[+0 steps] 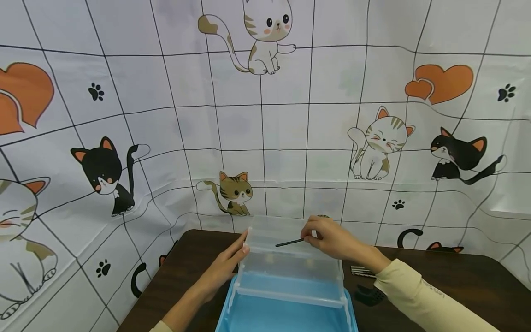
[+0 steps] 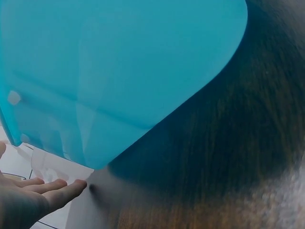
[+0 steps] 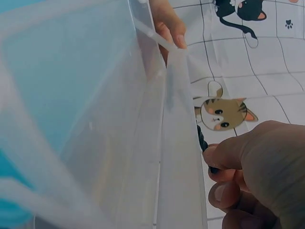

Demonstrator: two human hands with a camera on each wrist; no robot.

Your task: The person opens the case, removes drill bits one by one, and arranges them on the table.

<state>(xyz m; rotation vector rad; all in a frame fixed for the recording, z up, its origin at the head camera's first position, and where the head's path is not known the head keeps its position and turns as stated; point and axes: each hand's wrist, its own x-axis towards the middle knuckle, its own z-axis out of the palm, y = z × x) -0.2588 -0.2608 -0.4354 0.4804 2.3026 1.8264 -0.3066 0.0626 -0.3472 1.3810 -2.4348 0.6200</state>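
A blue box (image 1: 286, 316) stands on the table with its translucent tiered trays (image 1: 290, 265) raised and spread toward the back. My right hand (image 1: 329, 237) pinches a thin dark drill bit (image 1: 289, 243) between thumb and fingertips, over the uppermost tray. In the right wrist view its twisted shape shows: the drill bit (image 3: 202, 139) slants beside the tray's edge, partly hidden by the right hand (image 3: 257, 176). My left hand (image 1: 226, 263) is at the left side of the upper trays, fingers extended along the edge. Straight fingers also show on the left hand (image 2: 43, 195) below the blue box (image 2: 133, 71).
On the dark wooden table (image 1: 456, 281), right of the box, lie several thin silver rods (image 1: 362, 271), partly behind the right forearm. A dark green object (image 1: 368, 295) lies nearer. A white cloth with cat prints (image 1: 286, 129) hangs behind the table and at its left.
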